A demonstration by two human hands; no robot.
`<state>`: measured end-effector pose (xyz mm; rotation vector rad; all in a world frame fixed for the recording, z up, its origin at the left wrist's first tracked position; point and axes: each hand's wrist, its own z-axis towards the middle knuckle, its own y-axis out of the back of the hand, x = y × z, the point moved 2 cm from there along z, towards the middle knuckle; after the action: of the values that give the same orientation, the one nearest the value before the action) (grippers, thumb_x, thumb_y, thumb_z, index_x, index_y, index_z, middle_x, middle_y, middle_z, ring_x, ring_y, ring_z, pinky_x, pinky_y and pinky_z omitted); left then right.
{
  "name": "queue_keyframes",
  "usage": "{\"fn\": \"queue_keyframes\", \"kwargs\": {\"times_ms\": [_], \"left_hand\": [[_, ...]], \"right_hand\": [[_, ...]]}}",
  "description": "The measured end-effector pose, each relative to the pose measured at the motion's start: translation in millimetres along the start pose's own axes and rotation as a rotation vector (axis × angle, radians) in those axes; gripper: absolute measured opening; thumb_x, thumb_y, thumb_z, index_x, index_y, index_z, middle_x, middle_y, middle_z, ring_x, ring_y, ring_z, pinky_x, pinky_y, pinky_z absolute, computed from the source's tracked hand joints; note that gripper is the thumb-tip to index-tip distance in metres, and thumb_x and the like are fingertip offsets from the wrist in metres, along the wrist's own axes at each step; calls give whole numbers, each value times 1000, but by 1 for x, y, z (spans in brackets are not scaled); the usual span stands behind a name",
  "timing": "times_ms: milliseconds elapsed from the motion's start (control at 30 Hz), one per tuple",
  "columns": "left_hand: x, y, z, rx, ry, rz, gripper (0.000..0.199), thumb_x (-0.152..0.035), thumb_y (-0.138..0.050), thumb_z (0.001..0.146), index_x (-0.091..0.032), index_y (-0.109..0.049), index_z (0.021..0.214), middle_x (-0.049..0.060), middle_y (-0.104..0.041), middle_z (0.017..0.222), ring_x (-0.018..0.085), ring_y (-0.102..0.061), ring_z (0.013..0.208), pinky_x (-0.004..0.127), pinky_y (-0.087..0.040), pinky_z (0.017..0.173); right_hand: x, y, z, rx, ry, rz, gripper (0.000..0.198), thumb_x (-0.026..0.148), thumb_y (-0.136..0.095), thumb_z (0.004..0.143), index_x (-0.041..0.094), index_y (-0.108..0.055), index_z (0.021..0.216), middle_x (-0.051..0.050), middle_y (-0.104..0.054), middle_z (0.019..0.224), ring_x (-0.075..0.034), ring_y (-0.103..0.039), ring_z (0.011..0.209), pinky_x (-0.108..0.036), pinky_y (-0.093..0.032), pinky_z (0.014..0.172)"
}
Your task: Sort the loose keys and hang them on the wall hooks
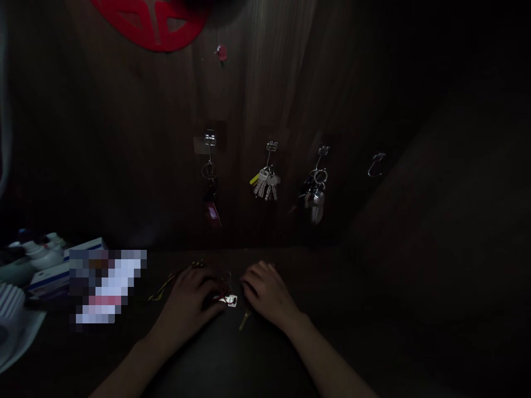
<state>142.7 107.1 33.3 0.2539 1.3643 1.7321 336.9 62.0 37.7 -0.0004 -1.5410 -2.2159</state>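
Observation:
In the dim light my left hand (193, 293) rests on the dark surface, fingers curled. A bright silver key (231, 300) with something red around it shows between its thumb and index finger. Under and beside this hand lies a black and yellow cord (166, 287). A thin key ring (226, 276) is faintly visible between the hands. My right hand (265, 293) is closed, its fingers pressed together and bent down to the surface; what they hold, if anything, is hidden. Just below its thumb a brass-coloured key (244, 320) lies on the surface.
On the wooden back panel, hooks carry a ring with a reddish tag (213, 213), a bunch of keys (267, 182) and another bunch (317, 202). A bare hook (376, 165) is at right. White bottles (39, 254) and a box (50, 279) stand left.

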Motion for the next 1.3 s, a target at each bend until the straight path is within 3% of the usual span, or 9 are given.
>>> {"fn": "queue_keyframes", "kwargs": {"times_ms": [133,267,467,600,733,867,1067,1300], "left_hand": [[-1,-10,0,66,78,-65,13,-27,-54,84,-25,-67,85,3,-68,93,25,-59,94,42,-42,88],[1,-11,0,77,196,-135,21,-28,-45,88,-23,-65,88,3,-70,90,22,-64,87,35,-47,79],[9,-3,0,25,268,-106,21,-27,-44,88,-25,-63,97,2,-71,98,22,-65,91,35,-48,82],[9,-3,-1,-54,126,-91,29,-17,-48,84,-26,-59,109,3,-64,112,23,-59,104,37,-45,91],[-2,-12,-3,-24,-29,-134,32,-19,-56,81,-29,-59,112,5,-60,117,25,-54,110,41,-44,94],[-7,-15,-1,-16,-27,-222,15,-24,-54,86,-26,-63,97,3,-65,101,21,-59,97,38,-48,86],[-11,-7,0,-44,9,-311,11,-24,-50,88,-24,-61,90,2,-65,92,19,-60,89,34,-48,82],[-18,-3,-1,-91,34,-373,15,-27,-46,89,-23,-59,82,2,-64,87,18,-61,84,30,-49,77]], "right_hand": [[7,-4,0,-5,17,6,10,23,-53,86,21,-63,86,-3,-63,92,-19,-49,89,-36,-32,81],[19,-16,1,101,88,-4,18,36,-59,83,22,-61,93,-3,-62,95,-21,-48,92,-36,-32,79],[15,-22,1,176,30,50,7,22,-54,87,20,-60,88,-3,-62,93,-18,-52,90,-33,-34,79],[7,-19,2,120,-64,247,6,18,-57,83,21,-60,80,0,-64,84,-16,-55,84,-30,-35,77],[6,-16,4,72,-157,435,10,12,-58,78,21,-61,78,1,-64,81,-14,-57,80,-27,-38,75],[7,-14,5,48,-166,504,10,12,-58,76,21,-62,77,1,-64,79,-15,-57,79,-27,-39,74],[12,-13,5,33,-151,627,13,9,-55,74,21,-59,77,0,-63,81,-15,-57,81,-26,-40,75],[21,-15,4,98,-272,1025,14,8,-53,68,20,-52,75,5,-58,67,-10,-55,64,-21,-41,61]]}}
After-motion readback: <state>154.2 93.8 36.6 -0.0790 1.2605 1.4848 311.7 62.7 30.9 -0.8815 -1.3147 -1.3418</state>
